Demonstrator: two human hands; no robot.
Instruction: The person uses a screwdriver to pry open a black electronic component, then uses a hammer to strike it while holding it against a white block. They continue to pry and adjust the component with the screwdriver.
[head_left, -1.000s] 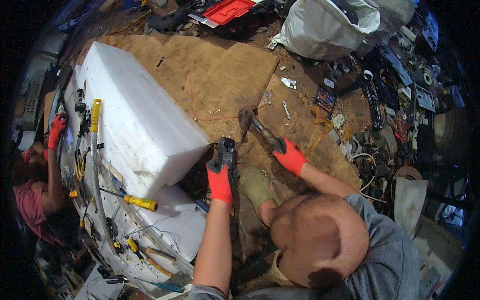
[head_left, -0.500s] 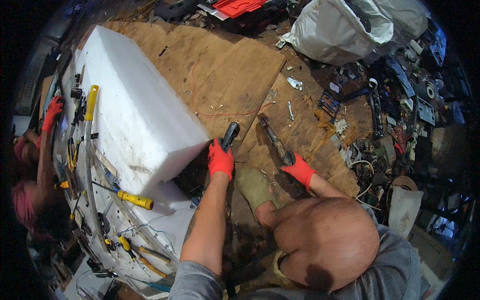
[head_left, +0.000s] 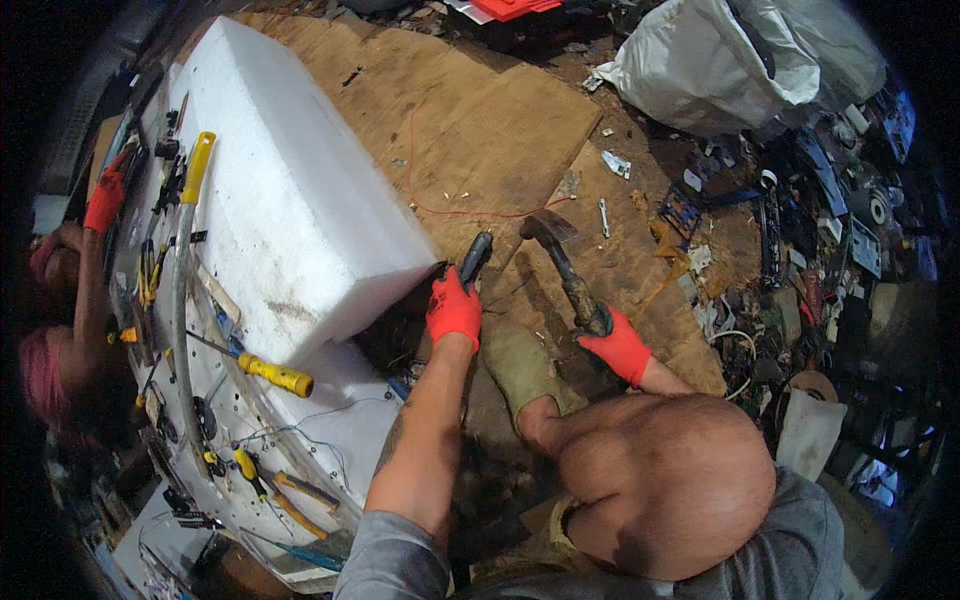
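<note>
My left hand (head_left: 455, 312), in a red glove, is closed around a dark, elongated piece with a rounded end (head_left: 477, 256), whose exact kind I cannot make out. Its free end points up and away from me. In my right hand (head_left: 618, 346), also red-gloved, is the lower end of the worn handle of a hammer (head_left: 562, 262). The dark, broad hammer head hangs over the brown board (head_left: 480, 110), to the right of the dark piece and apart from it. A small wrench (head_left: 603, 218) lies on the board beyond the hammer.
Left of me stands a white foam block (head_left: 290, 190) on a white surface with a yellow-handled screwdriver (head_left: 275, 373), pliers (head_left: 300, 490) and a bent pipe (head_left: 182, 300). Another person's red-gloved hand (head_left: 104, 200) is at far left. A white sack (head_left: 700, 70) and scrap (head_left: 800, 230) lie right.
The hammer's head has swung up and turned, showing its broad side. My left hand still holds the dark piece, now tilted a little more to the right. The whole view has shifted slightly.
</note>
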